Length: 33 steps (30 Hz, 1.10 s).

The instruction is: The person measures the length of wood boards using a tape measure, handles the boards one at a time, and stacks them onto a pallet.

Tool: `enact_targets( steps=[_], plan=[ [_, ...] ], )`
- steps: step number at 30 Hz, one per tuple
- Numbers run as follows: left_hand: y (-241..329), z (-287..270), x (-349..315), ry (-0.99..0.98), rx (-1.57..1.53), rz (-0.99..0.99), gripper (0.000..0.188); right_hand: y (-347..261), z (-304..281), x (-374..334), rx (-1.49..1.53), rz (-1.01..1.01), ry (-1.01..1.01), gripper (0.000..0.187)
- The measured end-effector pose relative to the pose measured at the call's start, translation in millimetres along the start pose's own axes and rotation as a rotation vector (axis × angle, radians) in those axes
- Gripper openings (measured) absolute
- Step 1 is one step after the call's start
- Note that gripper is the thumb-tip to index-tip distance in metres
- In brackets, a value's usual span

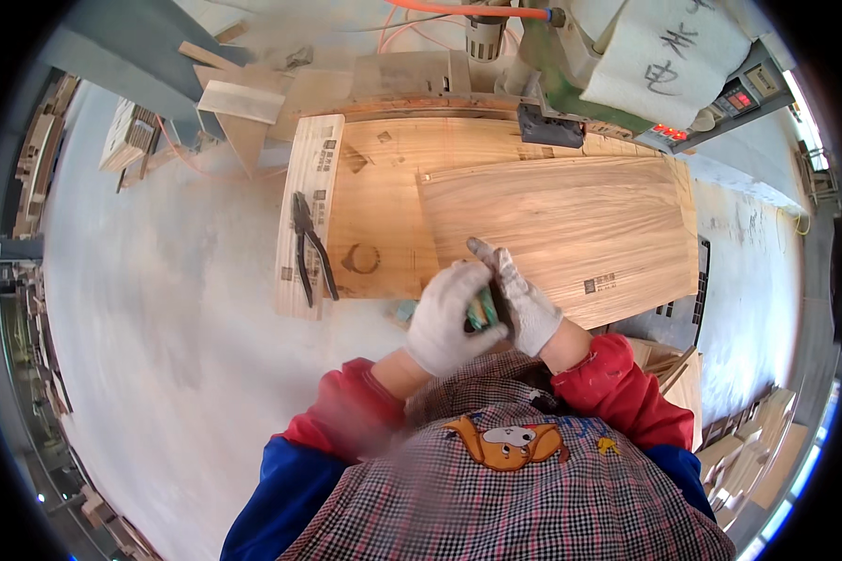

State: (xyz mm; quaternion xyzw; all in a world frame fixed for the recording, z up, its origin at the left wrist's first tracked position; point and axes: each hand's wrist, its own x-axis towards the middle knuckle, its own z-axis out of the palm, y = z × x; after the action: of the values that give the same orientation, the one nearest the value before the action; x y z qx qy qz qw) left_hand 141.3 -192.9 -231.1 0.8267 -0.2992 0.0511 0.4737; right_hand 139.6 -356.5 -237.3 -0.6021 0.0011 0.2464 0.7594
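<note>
Both my hands wear pale work gloves and meet in front of my checked apron, at the near edge of a wood-grain board (561, 234). My left hand (449, 318) is curled round a small green object (480, 310); its kind is mostly hidden by the glove. Close against it, my right hand (526, 301) has its fingers stretched out toward the far side, with a dark gap or edge between the two palms. Black-handled pliers (312, 245) lie on a narrow wooden strip (295, 252) to the left.
Under the board is a larger wooden worktop (374, 206) with a ring stain. A green machine (552, 56) with a white cloth (669, 61) and a lit control panel (739, 98) stands at the back right. Wood offcuts (243, 101) lie at the back left; more panels (753, 444) lean at the right.
</note>
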Motion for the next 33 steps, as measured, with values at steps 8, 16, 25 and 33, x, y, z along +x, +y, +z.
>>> enact_targets(
  steps=[8,16,25,33],
  plan=[
    [-159.4,-145.4,94.3,0.199,0.564,-0.455,0.075,4.0,-17.7,-38.0,0.042,0.300,0.238,0.045],
    [-172.4,-128.3,109.1,0.091,0.755,-0.132,0.057,86.1,-30.0,-140.9,0.094,0.331,0.740,0.033],
    [-120.3,11.3,81.9,-0.358,0.711,0.014,0.073,100.3,-7.0,-92.2,0.947,0.193,0.689,0.045],
    [-90.9,66.9,34.3,-0.524,-0.006,-0.453,0.055,134.0,-21.7,-200.3,1.055,-0.108,1.088,0.043]
  ],
)
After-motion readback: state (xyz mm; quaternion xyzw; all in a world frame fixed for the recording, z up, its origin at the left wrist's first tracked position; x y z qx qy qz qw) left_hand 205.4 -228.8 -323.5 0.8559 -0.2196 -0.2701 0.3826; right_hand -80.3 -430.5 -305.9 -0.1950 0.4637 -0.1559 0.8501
